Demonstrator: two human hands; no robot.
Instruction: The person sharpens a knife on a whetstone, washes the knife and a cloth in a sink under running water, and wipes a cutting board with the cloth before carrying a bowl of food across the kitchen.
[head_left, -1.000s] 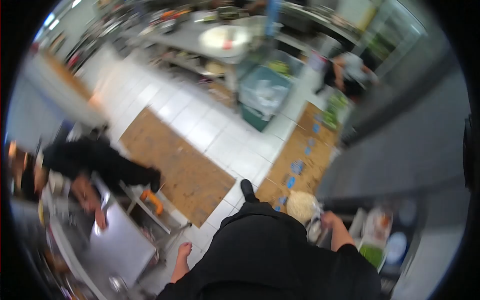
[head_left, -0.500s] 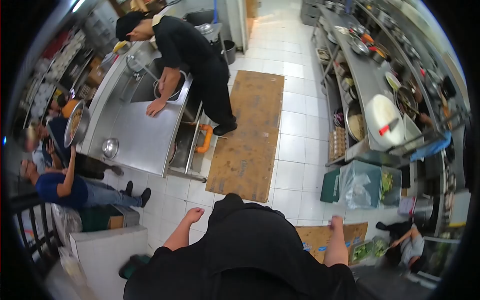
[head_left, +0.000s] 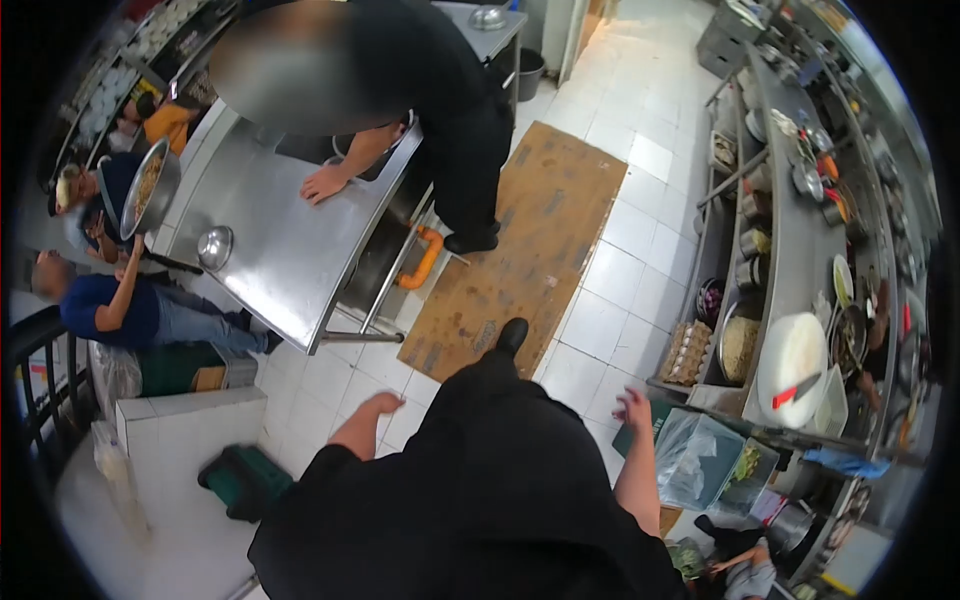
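Note:
My left hand [head_left: 380, 404] hangs over the white floor tiles [head_left: 335, 388] on my left, its fingers loosely curled in, with nothing seen in them. My right hand [head_left: 632, 410] is held out on the other side, fingers apart and holding nothing. It is nearest to a clear plastic bin [head_left: 704, 462] with a plastic bag in it and a dark green container [head_left: 632, 440] beside it. One of my black shoes [head_left: 513, 335] shows on the brown cardboard mat [head_left: 555, 200] ahead.
Ahead left, a person in black [head_left: 455, 120] leans over a steel sink counter [head_left: 290, 225] holding a metal bowl [head_left: 215, 247]. Further left, a person in blue [head_left: 110, 300] holds a large pan [head_left: 150, 190]. At right, a steel worktable [head_left: 790, 200] carries a white cutting board [head_left: 790, 365] with a red-handled knife [head_left: 797, 390].
I have moved forward, and my shoe now shows on the mat. My right hand has opened its fingers. The person at the sink appears nearer, one hand still on the counter.

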